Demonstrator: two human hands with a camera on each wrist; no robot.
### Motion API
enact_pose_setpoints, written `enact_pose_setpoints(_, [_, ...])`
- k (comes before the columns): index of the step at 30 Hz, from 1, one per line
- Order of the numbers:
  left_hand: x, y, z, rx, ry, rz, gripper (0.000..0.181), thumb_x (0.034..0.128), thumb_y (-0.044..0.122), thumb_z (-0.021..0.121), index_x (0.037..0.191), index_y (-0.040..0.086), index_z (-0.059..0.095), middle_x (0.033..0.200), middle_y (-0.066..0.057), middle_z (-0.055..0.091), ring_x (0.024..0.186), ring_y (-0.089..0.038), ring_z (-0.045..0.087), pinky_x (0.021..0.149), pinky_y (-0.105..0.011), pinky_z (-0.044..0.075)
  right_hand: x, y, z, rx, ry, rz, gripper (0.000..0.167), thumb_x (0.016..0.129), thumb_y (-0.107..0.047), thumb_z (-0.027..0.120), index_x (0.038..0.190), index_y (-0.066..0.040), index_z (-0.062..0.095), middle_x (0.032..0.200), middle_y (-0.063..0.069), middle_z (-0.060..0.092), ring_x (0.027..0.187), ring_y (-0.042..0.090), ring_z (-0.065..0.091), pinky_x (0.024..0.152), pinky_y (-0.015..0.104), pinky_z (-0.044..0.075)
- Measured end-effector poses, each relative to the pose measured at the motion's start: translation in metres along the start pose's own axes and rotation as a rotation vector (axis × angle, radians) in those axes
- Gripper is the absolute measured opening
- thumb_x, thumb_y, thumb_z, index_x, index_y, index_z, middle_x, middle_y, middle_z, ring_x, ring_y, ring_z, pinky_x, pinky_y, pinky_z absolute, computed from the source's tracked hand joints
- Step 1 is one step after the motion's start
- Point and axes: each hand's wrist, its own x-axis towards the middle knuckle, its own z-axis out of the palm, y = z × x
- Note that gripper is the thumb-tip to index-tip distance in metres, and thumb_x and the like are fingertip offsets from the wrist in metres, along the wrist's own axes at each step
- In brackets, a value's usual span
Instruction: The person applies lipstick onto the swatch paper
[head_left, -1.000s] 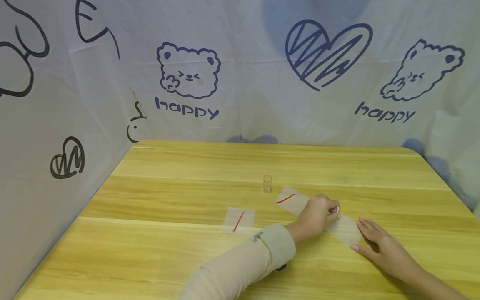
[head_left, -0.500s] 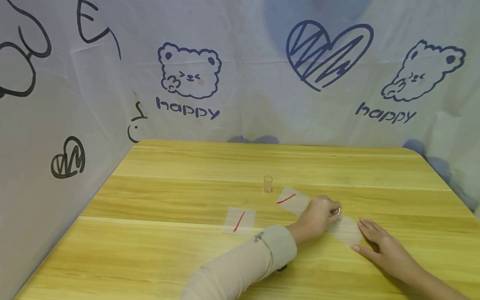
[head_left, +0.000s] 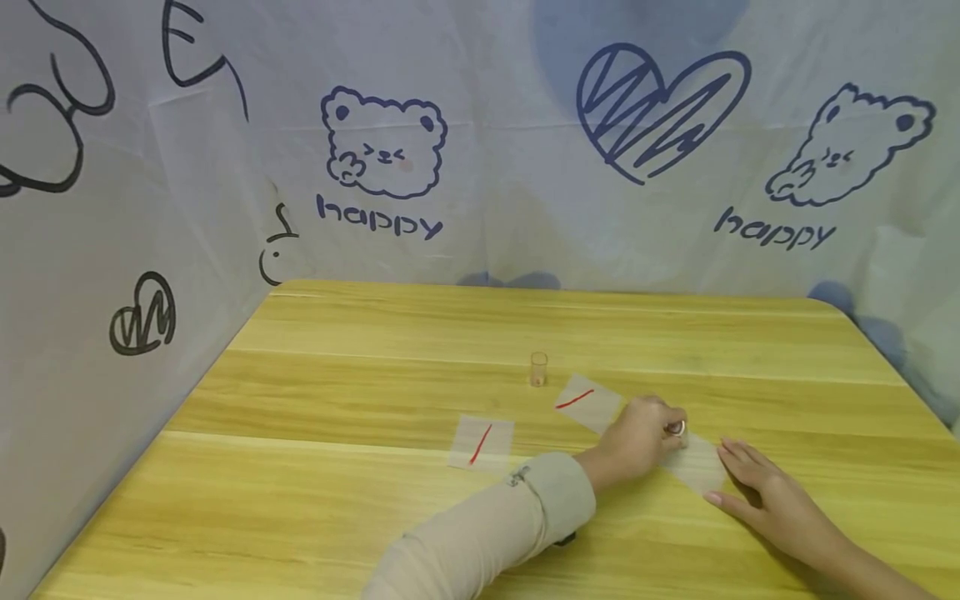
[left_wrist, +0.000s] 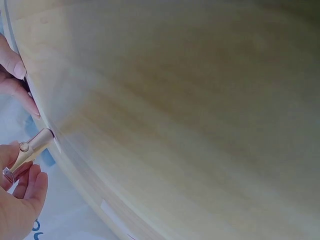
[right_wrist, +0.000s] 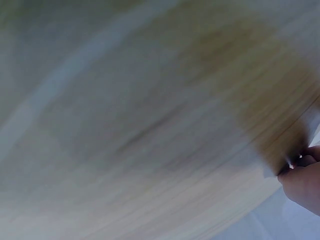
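Note:
My left hand (head_left: 637, 437) holds a short, shiny, rose-metal tube (left_wrist: 35, 145) that looks like a lipstick, gripped between thumb and fingers. Its far end meets the surface in the left wrist view; the tip itself is hidden. Under that hand lies a long pale paper strip (head_left: 701, 467) with a red stroke (head_left: 575, 399) near its far left end. With fingers extended, my right hand (head_left: 772, 492) rests on the strip's near right end. Beyond the strip stands a small clear cap (head_left: 538, 369), upright on the table.
A second, squarish pale paper (head_left: 457, 450) with a red stroke lies left of the strip on the wooden table (head_left: 300, 400). White cloth with drawings (head_left: 487, 167) hangs behind the table and along its left side.
The left hand and the lipstick-like tube have shifted slightly right and toward me along the strip. The right hand stays on the paper. The head view has drifted a little.

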Motion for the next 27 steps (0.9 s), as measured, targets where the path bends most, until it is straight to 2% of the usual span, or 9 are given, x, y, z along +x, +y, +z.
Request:
enact_pose_setpoints(3, [-0.0004, 0.0003, -0.0002, 0.005, 0.003, 0.007, 0.010, 0.0863, 0.020, 0.066, 0.095, 0.015, 0.069, 0.090, 0.006, 0.066, 0.082, 0.003, 0.057, 0.066, 0.000, 0.041, -0.0001, -0.0006, 0.0001, 0.001, -0.004, 0.007, 0.066, 0.081, -0.025, 0.071, 0.129, 0.012, 0.045, 0.135, 0.036, 0.039, 0.120, 0.055, 0.039, 0.111, 0.017, 0.004])
enact_pose_setpoints(7, [-0.0004, 0.0010, 0.0006, 0.021, 0.011, 0.020, 0.008, 0.0862, 0.021, 0.066, 0.092, 0.017, 0.069, 0.088, 0.007, 0.066, 0.079, 0.005, 0.055, 0.064, 0.001, 0.040, 0.0006, -0.0010, -0.0012, 0.001, -0.012, 0.019, 0.067, 0.081, -0.025, 0.071, 0.130, 0.012, 0.044, 0.135, 0.036, 0.039, 0.120, 0.055, 0.038, 0.101, 0.054, 0.026])
enact_pose_setpoints(9, [-0.0007, 0.0015, 0.0010, 0.027, 0.013, 0.024, 0.007, 0.0861, 0.021, 0.066, 0.091, 0.017, 0.069, 0.087, 0.007, 0.065, 0.078, 0.005, 0.055, 0.063, 0.001, 0.039, 0.0007, -0.0008, -0.0016, 0.002, -0.014, 0.020, 0.067, 0.081, -0.025, 0.071, 0.130, 0.012, 0.044, 0.135, 0.036, 0.039, 0.120, 0.055, 0.038, 0.095, 0.058, 0.029])
enact_pose_setpoints(12, [-0.0011, 0.0025, 0.0011, 0.034, 0.014, 0.028, 0.008, 0.0859, 0.021, 0.066, 0.092, 0.017, 0.070, 0.087, 0.008, 0.066, 0.077, 0.006, 0.054, 0.063, 0.002, 0.039, 0.0002, -0.0003, -0.0013, 0.004, -0.010, 0.013, 0.066, 0.081, -0.025, 0.070, 0.129, 0.012, 0.044, 0.135, 0.037, 0.039, 0.120, 0.055, 0.038, 0.101, 0.054, 0.024])
enact_pose_setpoints(16, [-0.0015, 0.0038, 0.0007, 0.035, 0.004, 0.028, 0.010, 0.0858, 0.021, 0.066, 0.094, 0.017, 0.070, 0.088, 0.008, 0.066, 0.078, 0.005, 0.055, 0.064, 0.002, 0.040, -0.0009, 0.0006, -0.0002, 0.006, -0.002, 0.003, 0.066, 0.081, -0.024, 0.070, 0.130, 0.012, 0.044, 0.135, 0.037, 0.038, 0.120, 0.055, 0.038, 0.113, 0.032, 0.008])
enact_pose_setpoints(19, [-0.0020, 0.0044, 0.0004, 0.040, -0.005, 0.025, 0.011, 0.0857, 0.022, 0.066, 0.095, 0.017, 0.070, 0.088, 0.008, 0.066, 0.078, 0.006, 0.055, 0.065, 0.002, 0.040, -0.0012, 0.0010, 0.0002, 0.007, -0.004, 0.004, 0.067, 0.082, -0.024, 0.070, 0.130, 0.012, 0.043, 0.135, 0.037, 0.038, 0.121, 0.055, 0.037, 0.113, 0.033, 0.009])
enact_pose_setpoints(21, [-0.0023, 0.0046, 0.0004, 0.039, -0.010, 0.019, 0.013, 0.0856, 0.023, 0.067, 0.096, 0.017, 0.070, 0.089, 0.009, 0.066, 0.078, 0.006, 0.055, 0.065, 0.002, 0.040, -0.0014, 0.0009, 0.0002, 0.009, -0.006, 0.007, 0.067, 0.082, -0.024, 0.070, 0.131, 0.012, 0.043, 0.135, 0.037, 0.038, 0.121, 0.055, 0.036, 0.108, 0.045, 0.015])
enact_pose_setpoints(25, [-0.0026, 0.0046, 0.0001, 0.040, -0.017, 0.008, 0.015, 0.0856, 0.025, 0.066, 0.097, 0.018, 0.070, 0.087, 0.010, 0.066, 0.076, 0.007, 0.053, 0.064, 0.001, 0.039, -0.0009, 0.0009, 0.0008, 0.003, -0.003, 0.001, 0.067, 0.082, -0.024, 0.070, 0.130, 0.012, 0.043, 0.135, 0.037, 0.038, 0.121, 0.056, 0.036, 0.113, 0.020, 0.002])
enact_pose_setpoints(27, [-0.0028, 0.0046, -0.0001, 0.043, -0.020, 0.005, 0.014, 0.0856, 0.026, 0.066, 0.096, 0.018, 0.070, 0.086, 0.010, 0.065, 0.075, 0.007, 0.053, 0.063, 0.001, 0.039, -0.0007, 0.0007, 0.0009, 0.003, -0.002, 0.002, 0.067, 0.082, -0.024, 0.070, 0.130, 0.013, 0.043, 0.135, 0.037, 0.038, 0.121, 0.056, 0.036, 0.112, 0.019, 0.001])
